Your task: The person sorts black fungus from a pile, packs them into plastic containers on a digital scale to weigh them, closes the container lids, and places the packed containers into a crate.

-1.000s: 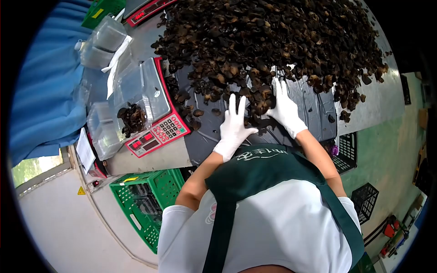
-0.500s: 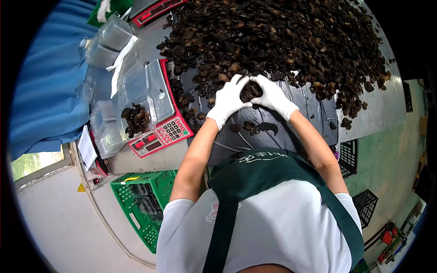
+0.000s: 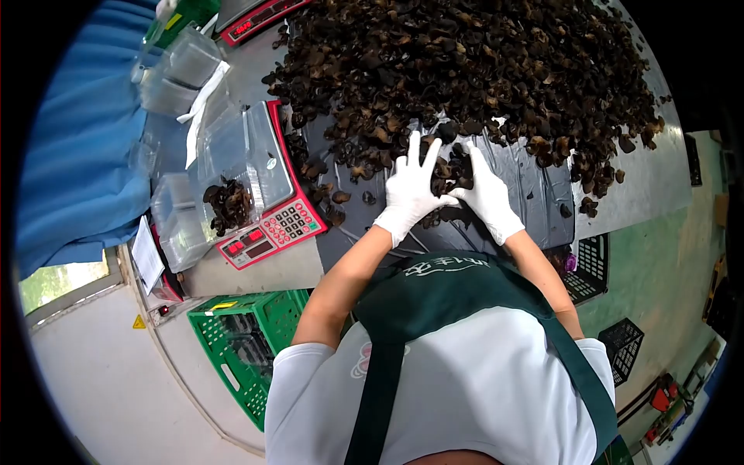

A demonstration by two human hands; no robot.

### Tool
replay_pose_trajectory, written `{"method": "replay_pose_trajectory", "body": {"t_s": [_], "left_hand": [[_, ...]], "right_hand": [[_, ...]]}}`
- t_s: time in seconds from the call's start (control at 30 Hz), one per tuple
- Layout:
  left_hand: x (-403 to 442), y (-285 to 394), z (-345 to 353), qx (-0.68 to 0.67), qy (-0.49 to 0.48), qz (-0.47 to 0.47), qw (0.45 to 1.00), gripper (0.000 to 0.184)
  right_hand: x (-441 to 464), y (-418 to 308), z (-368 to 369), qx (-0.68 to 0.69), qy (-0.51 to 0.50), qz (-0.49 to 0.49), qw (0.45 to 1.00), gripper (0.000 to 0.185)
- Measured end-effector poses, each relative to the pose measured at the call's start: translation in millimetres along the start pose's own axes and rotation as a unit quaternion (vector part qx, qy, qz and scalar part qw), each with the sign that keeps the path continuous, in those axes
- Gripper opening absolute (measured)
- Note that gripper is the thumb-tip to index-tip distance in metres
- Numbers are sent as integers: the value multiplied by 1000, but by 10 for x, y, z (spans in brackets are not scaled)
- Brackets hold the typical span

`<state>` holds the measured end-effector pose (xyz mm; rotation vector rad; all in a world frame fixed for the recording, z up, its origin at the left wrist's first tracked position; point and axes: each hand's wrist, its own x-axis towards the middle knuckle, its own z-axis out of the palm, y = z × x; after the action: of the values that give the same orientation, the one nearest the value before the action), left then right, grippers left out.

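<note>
A small clump of black wood ear mushrooms [image 3: 448,175] lies on the dark plastic sheet between my two white-gloved hands. My left hand [image 3: 412,192] is at its left side, fingers stretched and spread, thumb reaching towards the right. On the other side, my right hand [image 3: 490,198] has its fingers extended and its thumb apart, touching the clump's edge. The thumbs come close together at the near side. Just beyond my fingertips begins the large heap of wood ear mushrooms [image 3: 465,62]. A few dark pieces lie below my hands, partly hidden by them.
To the left, a red digital scale [image 3: 288,225] carries an open clear plastic box [image 3: 256,178] with mushrooms inside. More clear boxes [image 3: 174,213] stand beside it. A second scale [image 3: 260,23] is farther back. Green crates [image 3: 232,325] sit below the table edge; black crates [image 3: 620,345] are at right.
Both hands have moved slightly right and nearer my body. My left fingers have spread apart, and the fingertips of the two hands have separated. The clump between them has shifted right too.
</note>
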<state>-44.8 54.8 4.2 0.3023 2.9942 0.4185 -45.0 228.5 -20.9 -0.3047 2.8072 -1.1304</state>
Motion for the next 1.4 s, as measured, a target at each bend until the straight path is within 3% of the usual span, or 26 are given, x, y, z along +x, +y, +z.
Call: {"method": "replay_pose_trajectory", "body": {"t_s": [0.03, 0.13, 0.23, 0.3, 0.37, 0.5, 0.57, 0.6, 0.7, 0.8, 0.93, 1.0, 1.03, 1.07, 1.1, 1.13, 1.23, 1.33, 1.4], "left_hand": [[53, 17, 44, -2, 4, 22, 1000, 113], [198, 117, 17, -21, -64, 49, 997, 102], [323, 104, 149, -3, -47, 85, 995, 96], [368, 109, 181, 29, -35, 103, 994, 85], [413, 67, 255, 15, -46, 120, 992, 72], [390, 10, 293, -6, -90, 116, 989, 58], [296, -62, 366, -34, 3, 144, 989, 55], [255, -71, 313, -33, 3, 144, 989, 55], [126, -175, 146, -182, 71, 69, 978, 47], [26, -419, -32, -275, 175, 63, 943, 48], [-213, -729, -653, -299, 216, -15, 929, 47], [-372, -1069, -838, -262, 295, -13, 919, 47], [-463, -1218, -957, -313, 318, -21, 895, 45], [-569, -1331, -1127, -281, 346, -52, 894, 43], [-666, -1508, -1203, -374, 368, -80, 847, 41], [-784, -1690, -1335, -253, 379, -103, 884, 41], [-1110, -2214, -1494, -33, 398, -175, 900, 48], [-1295, -2637, -1400, 93, 263, -290, 915, 60], [-1323, -2718, -1349, 91, 264, -306, 910, 69]], "right_hand": [[11, 31, -1, -24, 33, -2, 999, 98], [66, 44, -116, 19, -53, 128, 990, 93], [63, 181, -51, 57, -5, 43, 997, 89], [49, 186, -88, 71, -18, 45, 996, 82], [56, 188, -121, 180, -58, 129, 973, 74], [56, 350, -30, 187, -25, 66, 980, 67], [23, 357, -23, 178, -8, 42, 983, 64], [-1, 210, -130, 180, -25, 60, 981, 63], [-50, 183, -128, 188, -22, 68, 980, 60], [-99, 173, -158, 152, -10, 74, 986, 59], [-111, 164, -210, 148, -32, 94, 984, 59], [-101, 177, -220, 125, -29, 87, 988, 56], [-95, 175, -227, 126, -29, 88, 988, 56], [-85, 170, -237, 122, -24, 82, 989, 55], [-76, 167, -241, 117, -19, 76, 990, 54], [-70, 168, -240, 118, -20, 76, 990, 54], [-42, 167, -229, 119, -12, 57, 991, 50], [13, 160, -221, 113, -21, 56, 992, 46], [81, 182, -191, 73, -16, 35, 997, 42]]}}
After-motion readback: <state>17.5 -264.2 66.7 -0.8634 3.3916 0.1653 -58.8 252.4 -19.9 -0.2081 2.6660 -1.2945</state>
